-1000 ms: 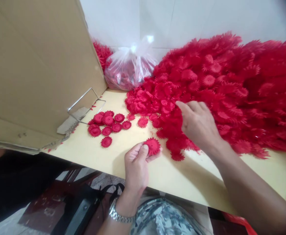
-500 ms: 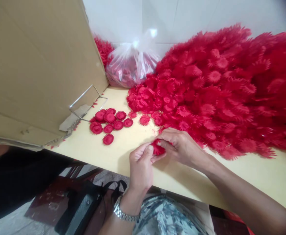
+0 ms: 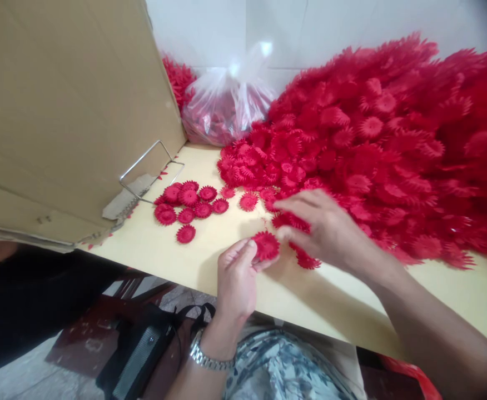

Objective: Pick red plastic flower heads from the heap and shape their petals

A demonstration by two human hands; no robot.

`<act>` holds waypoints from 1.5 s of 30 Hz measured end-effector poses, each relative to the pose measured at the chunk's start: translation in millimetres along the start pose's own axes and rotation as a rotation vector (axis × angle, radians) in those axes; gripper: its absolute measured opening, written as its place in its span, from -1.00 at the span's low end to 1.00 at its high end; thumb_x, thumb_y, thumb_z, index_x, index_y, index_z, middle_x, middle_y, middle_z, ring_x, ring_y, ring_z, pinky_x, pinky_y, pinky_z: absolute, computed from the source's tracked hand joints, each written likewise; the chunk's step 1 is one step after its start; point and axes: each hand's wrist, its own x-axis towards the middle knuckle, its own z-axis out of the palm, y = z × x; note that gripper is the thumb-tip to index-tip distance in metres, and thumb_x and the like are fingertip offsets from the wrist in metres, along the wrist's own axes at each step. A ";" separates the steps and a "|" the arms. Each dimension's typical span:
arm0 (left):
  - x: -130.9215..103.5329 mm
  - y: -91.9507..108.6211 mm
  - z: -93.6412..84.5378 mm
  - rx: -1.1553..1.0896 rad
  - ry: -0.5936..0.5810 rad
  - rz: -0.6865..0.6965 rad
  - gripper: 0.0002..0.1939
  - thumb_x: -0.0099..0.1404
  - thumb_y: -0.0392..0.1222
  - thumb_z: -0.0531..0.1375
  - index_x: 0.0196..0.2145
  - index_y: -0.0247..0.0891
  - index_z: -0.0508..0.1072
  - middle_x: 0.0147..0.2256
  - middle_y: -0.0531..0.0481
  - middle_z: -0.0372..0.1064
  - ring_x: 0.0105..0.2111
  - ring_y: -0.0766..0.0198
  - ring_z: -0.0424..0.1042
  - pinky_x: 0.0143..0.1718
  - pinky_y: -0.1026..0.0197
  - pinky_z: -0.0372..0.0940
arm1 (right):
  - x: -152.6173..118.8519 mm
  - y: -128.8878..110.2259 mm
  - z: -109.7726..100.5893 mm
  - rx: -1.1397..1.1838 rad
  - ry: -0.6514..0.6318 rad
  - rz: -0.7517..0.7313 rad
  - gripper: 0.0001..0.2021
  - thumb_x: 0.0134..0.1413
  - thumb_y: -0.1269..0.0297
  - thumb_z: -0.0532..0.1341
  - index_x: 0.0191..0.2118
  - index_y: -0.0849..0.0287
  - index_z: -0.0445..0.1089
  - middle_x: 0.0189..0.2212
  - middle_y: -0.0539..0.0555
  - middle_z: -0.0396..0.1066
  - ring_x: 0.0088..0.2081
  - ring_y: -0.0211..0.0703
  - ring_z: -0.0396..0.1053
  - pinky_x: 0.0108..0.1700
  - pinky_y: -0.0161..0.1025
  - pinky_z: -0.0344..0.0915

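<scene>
Between the thumb and fingers of my left hand [image 3: 238,278] is a red toothed paper flower [image 3: 266,246], its face turned up. My right hand [image 3: 321,225] is just to the right of it, thumb and fingers spread apart with nothing between them, slightly blurred. Under and beside that hand lie some red flowers [image 3: 308,259] at the near edge of a large red heap [image 3: 368,144]. A small group of finished-looking round red flowers [image 3: 188,197] rests on the cream tabletop [image 3: 143,253] to the left.
A cardboard box [image 3: 68,111] stands at the left, with a bent wire frame [image 3: 143,166] by its base. Behind is a tied clear plastic bag [image 3: 227,108] of red pieces. Someone's dark clothing [image 3: 39,300] and a black bag [image 3: 139,344] are below the table edge.
My right hand has let go of the flower, opened and moved up and right. The flower stays in my left hand, its face now uncovered.
</scene>
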 end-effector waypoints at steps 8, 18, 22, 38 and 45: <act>-2.4 -8.6 0.7 0.055 -0.066 0.013 -0.84 0.13 -0.23 0.23 -0.33 -0.34 0.53 -0.41 -0.04 0.49 -0.38 0.28 0.46 -0.19 0.10 0.40 | -7.1 -22.7 18.7 0.395 -0.061 -0.003 -0.84 0.08 0.54 0.12 -0.33 0.21 0.42 -0.44 0.06 0.41 -0.37 -0.23 0.34 -0.34 -0.34 0.25; -2.1 -4.8 -3.2 0.076 0.048 0.083 -0.83 0.08 -0.16 0.28 -0.46 -0.35 0.51 -0.53 0.00 0.45 -0.43 0.24 0.48 -0.22 0.02 0.42 | 1.3 1.6 10.7 -0.155 0.104 0.149 -0.68 -0.07 0.62 0.00 -0.28 0.28 0.44 -0.37 0.19 0.46 -0.32 -0.07 0.36 -0.35 -0.22 0.26; -0.6 -1.1 -5.0 0.045 0.037 0.036 -0.84 0.10 -0.19 0.26 -0.48 -0.37 0.50 -0.53 0.00 0.45 -0.44 0.24 0.49 -0.20 0.03 0.42 | 7.8 17.7 -4.3 -0.375 0.108 0.186 -0.71 0.05 0.52 0.05 -0.15 0.29 0.43 -0.08 0.32 0.39 -0.06 0.21 0.28 -0.17 0.04 0.22; -2.2 -11.6 -5.4 0.099 -0.043 0.067 -0.87 0.14 -0.22 0.24 -0.38 -0.34 0.54 -0.47 0.01 0.46 -0.39 0.29 0.45 -0.18 0.07 0.42 | -11.4 -19.7 21.8 0.187 0.006 -0.078 -0.81 0.12 0.50 0.05 -0.47 0.23 0.31 -0.56 0.05 0.31 -0.47 -0.22 0.23 -0.43 -0.32 0.15; -4.3 -5.5 -6.8 0.082 0.032 0.050 -0.85 0.12 -0.23 0.25 -0.50 -0.38 0.49 -0.55 0.03 0.42 -0.50 0.29 0.45 -0.28 0.07 0.45 | 2.6 12.2 2.7 -0.448 0.164 0.134 -0.75 0.06 0.54 -0.02 -0.45 0.27 0.39 -0.51 0.19 0.37 -0.45 -0.09 0.22 -0.41 -0.19 0.10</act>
